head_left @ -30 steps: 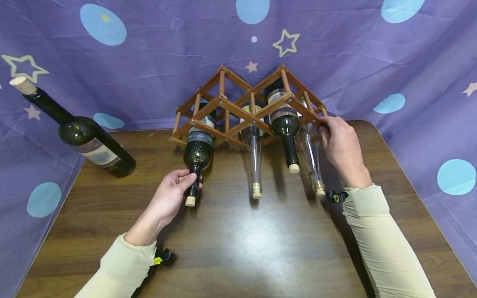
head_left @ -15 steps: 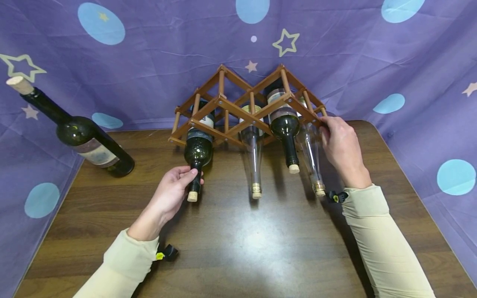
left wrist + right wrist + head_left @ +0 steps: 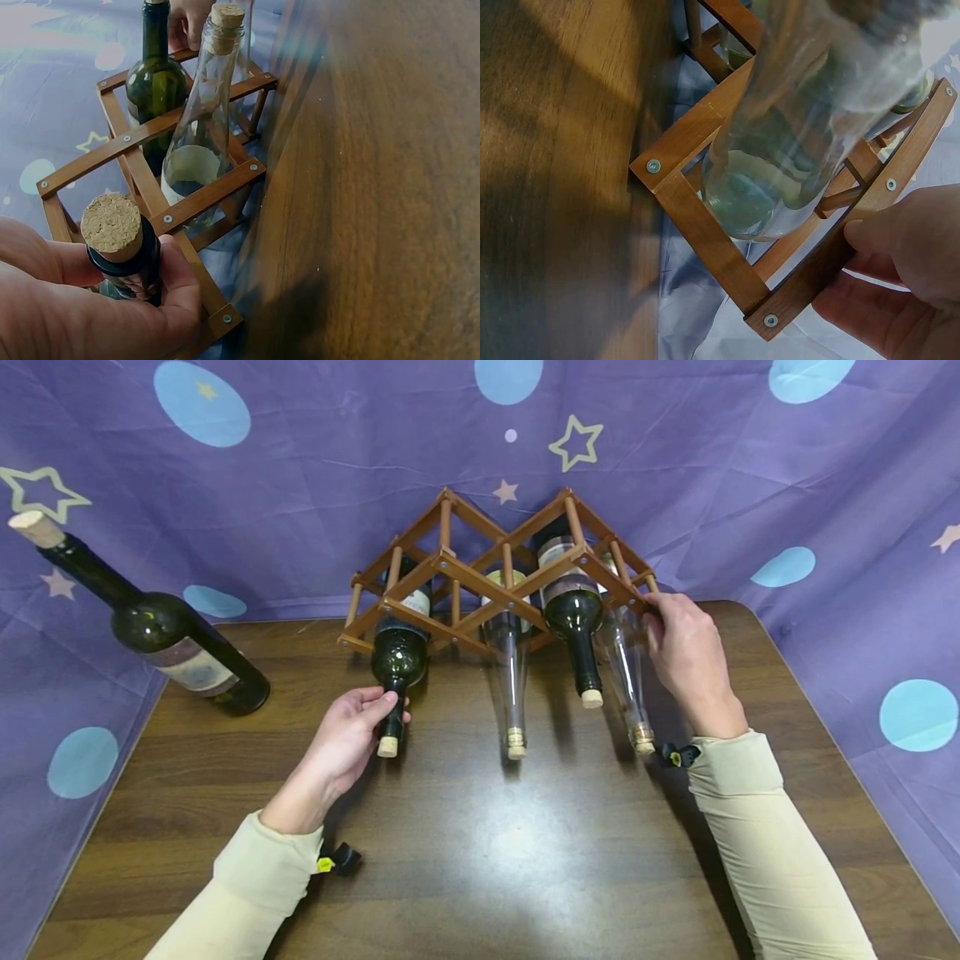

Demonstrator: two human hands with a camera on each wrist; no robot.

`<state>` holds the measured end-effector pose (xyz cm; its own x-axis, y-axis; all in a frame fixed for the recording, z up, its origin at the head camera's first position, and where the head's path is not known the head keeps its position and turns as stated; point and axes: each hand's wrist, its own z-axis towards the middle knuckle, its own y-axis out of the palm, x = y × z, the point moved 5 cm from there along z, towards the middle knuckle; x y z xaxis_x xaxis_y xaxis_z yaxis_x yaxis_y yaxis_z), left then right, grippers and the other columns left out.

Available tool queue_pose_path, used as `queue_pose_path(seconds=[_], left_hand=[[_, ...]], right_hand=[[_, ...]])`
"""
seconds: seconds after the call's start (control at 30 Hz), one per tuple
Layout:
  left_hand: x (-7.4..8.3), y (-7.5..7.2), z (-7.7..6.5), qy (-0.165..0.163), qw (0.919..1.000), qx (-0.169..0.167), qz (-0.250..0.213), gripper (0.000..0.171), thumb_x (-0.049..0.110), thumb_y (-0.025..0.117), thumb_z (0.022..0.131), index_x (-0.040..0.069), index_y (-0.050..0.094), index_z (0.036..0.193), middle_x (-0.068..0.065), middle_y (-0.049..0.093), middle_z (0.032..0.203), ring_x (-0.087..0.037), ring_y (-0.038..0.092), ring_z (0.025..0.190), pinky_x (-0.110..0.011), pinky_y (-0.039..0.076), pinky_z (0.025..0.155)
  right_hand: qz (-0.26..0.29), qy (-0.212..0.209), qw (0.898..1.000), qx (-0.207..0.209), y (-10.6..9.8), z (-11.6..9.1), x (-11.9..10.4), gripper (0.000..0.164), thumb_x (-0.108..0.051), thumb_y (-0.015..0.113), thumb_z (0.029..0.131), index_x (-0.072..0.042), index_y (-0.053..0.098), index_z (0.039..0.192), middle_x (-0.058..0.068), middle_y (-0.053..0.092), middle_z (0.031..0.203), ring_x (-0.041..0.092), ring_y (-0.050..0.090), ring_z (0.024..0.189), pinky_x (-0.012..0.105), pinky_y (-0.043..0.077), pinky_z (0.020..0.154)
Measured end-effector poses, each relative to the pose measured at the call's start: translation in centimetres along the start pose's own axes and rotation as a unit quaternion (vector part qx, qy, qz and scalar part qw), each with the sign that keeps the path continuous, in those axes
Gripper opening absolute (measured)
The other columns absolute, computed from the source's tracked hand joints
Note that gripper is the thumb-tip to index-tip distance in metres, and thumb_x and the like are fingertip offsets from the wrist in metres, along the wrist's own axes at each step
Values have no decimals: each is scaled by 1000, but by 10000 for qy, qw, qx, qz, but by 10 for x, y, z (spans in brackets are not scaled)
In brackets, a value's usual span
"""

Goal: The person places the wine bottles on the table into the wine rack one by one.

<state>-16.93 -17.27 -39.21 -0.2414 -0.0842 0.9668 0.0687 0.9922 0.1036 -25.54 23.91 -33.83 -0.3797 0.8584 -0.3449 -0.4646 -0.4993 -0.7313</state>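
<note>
My left hand [image 3: 347, 735] grips the neck of a dark green wine bottle [image 3: 399, 657], its cork facing me. The body of that bottle lies inside the left part of a wooden lattice wine rack [image 3: 444, 563]. In the left wrist view, thumb and fingers wrap the neck just below the cork [image 3: 112, 225]. My right hand [image 3: 692, 660] pinches the rack's right end, as the right wrist view also shows on the wooden slat [image 3: 817, 270]. Beside it a clear bottle [image 3: 622, 668] rests in the rack. Another clear bottle [image 3: 513, 672] and a dark bottle [image 3: 573, 610] lie between.
A corked dark bottle [image 3: 187, 647] stands upright on the left of the wooden table [image 3: 480, 860]. Behind the rack hangs a purple cloth [image 3: 337, 460] with stars and blue spots, which also rises along both sides.
The left hand has pushed its bottle further back into the rack, so the cork sits farther from me and less of the label shows. The right hand stays on the rack's end.
</note>
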Motion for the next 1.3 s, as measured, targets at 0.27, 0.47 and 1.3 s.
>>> queue_pose_path(seconds=[0.27, 0.47, 1.3], left_hand=[[4, 1, 2, 11, 10000, -38, -61, 39, 13, 47, 106, -15, 38, 131, -4, 64, 99, -13, 65, 88, -23, 52, 73], [4, 1, 5, -43, 9999, -58, -83, 41, 14, 46, 106, -16, 38, 133, -6, 61, 102, -16, 64, 91, -22, 52, 75], [3, 1, 9, -191, 9989, -98, -416, 35, 13, 46, 106, -13, 42, 130, -3, 64, 100, -16, 65, 90, -22, 52, 73]], right_hand=[[23, -14, 10000, 35, 0, 1, 0, 24, -4, 60, 95, 4, 67, 117, 21, 67, 110, 40, 63, 99, 52, 49, 87], [24, 0, 10000, 38, 0, 1, 0, 24, -3, 60, 95, 4, 67, 117, 21, 67, 111, 39, 63, 100, 51, 49, 88], [38, 8, 10000, 34, 0, 0, 0, 24, -3, 60, 95, 3, 67, 117, 20, 67, 109, 39, 63, 98, 52, 49, 86]])
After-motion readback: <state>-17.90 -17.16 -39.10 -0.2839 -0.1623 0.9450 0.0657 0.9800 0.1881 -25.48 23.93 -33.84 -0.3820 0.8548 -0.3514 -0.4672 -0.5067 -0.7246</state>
